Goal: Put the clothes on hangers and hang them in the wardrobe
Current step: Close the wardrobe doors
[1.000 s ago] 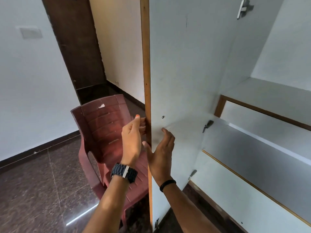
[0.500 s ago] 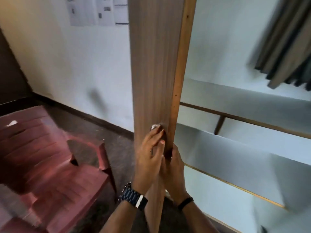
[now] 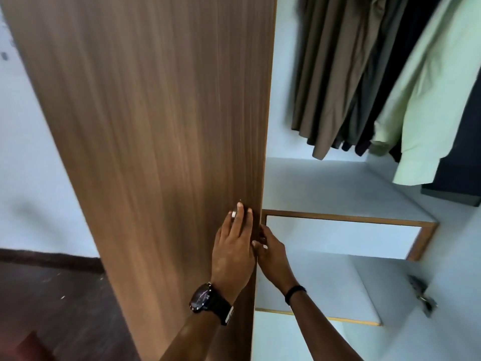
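Note:
The wardrobe's brown wood-grain door (image 3: pixel 156 126) fills the left half of the view, and the wardrobe stands open to its right. My left hand (image 3: pixel 233 254) lies flat on the door's outer face near its free edge, fingers straight. My right hand (image 3: pixel 272 256) curls its fingers round that edge from the inside. Brown and olive garments (image 3: pixel 333 74), a pale green shirt (image 3: pixel 421 105) and dark clothes (image 3: pixel 463 165) hang at the upper right. Their hangers and the rail are out of view.
White shelves with wood trim (image 3: pixel 338 220) sit below the hanging clothes. A metal hinge (image 3: pixel 421 295) is on the wardrobe's right side. Dark floor (image 3: pixel 52 295) and a white wall lie left of the door. A red chair corner (image 3: pixel 28 347) shows at the bottom left.
The door has swung so its brown outer face now faces me. The view has turned right: the red chair has almost left the frame and the hanging clothes have come into view.

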`<action>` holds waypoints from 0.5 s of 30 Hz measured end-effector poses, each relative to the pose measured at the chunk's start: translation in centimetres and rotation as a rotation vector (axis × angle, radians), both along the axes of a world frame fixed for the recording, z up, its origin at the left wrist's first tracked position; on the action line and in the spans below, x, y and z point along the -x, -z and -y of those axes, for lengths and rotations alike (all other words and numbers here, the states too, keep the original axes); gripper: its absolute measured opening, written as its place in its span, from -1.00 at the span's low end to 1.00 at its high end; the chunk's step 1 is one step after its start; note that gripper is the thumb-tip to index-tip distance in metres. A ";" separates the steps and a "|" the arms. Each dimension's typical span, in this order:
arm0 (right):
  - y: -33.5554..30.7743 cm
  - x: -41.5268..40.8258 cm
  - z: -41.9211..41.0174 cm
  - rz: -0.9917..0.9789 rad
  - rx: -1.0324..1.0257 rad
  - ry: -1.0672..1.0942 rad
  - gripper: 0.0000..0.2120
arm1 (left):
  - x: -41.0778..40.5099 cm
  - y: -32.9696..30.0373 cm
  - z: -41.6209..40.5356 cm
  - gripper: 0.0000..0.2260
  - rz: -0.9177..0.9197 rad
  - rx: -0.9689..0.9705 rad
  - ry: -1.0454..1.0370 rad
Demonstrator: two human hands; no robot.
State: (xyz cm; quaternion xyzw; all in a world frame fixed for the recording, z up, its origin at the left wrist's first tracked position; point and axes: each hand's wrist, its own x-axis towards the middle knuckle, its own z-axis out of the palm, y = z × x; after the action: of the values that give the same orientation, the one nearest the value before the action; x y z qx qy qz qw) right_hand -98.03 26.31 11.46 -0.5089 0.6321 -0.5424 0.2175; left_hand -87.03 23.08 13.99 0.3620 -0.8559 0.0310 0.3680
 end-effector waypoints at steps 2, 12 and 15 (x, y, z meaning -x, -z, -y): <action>0.1 1.4 1.7 -0.015 -0.006 0.037 -0.68 | 1.8 0.2 1.8 -0.36 0.017 -0.002 0.021; 1.8 5.2 7.1 -0.254 -0.013 0.224 -0.23 | 6.8 1.5 7.4 -0.34 0.024 0.027 0.034; 1.4 5.2 7.1 -0.241 -0.028 0.201 -0.56 | 7.4 2.1 7.8 -0.41 -0.003 0.032 0.007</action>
State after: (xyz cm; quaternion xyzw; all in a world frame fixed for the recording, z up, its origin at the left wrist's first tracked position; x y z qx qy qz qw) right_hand -103.28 19.17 10.07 -0.5013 0.7087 -0.4878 0.0918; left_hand -94.45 15.30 11.87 0.3529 -0.8560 0.0428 0.3753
